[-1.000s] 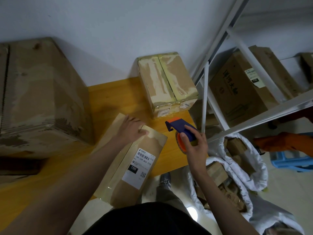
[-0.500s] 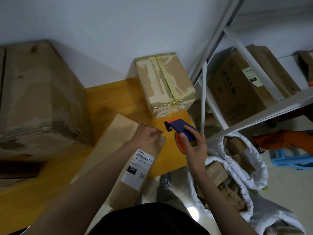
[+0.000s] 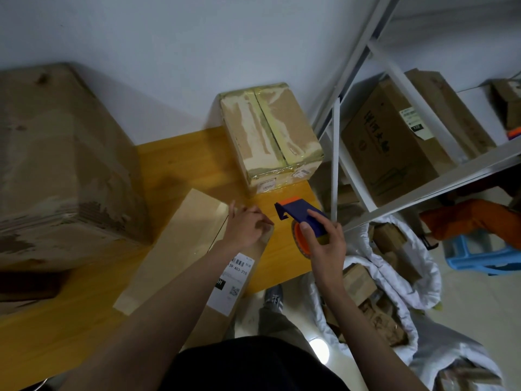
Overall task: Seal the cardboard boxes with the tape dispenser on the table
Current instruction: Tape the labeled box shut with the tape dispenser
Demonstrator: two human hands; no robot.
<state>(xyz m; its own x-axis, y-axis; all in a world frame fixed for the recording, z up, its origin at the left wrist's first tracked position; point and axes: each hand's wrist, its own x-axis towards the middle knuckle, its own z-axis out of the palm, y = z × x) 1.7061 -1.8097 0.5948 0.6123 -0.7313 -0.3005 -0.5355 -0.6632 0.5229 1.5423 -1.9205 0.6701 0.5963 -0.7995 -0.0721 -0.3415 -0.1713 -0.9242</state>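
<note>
From the head view, a long, flat cardboard box [image 3: 180,249] with a smooth matte face is seen lying slantwise on the glossy yellow wooden desk [image 3: 180,162], its near end jutting past the desk edge. A white shipping label [image 3: 234,280] is stuck near that end. The far corner of the box is pressed by the left hand [image 3: 245,227], fingers curled together. Just beside it, a blue and orange plastic tape dispenser [image 3: 301,218] is gripped by the right hand [image 3: 324,249], fingers wrapped round the handle. Behind, a squat box [image 3: 267,134] banded with shiny yellowish tape is set against the wall. A big scuffed carton [image 3: 56,153] crowds the left; a white metal shelf [image 3: 423,182] stands right.
</note>
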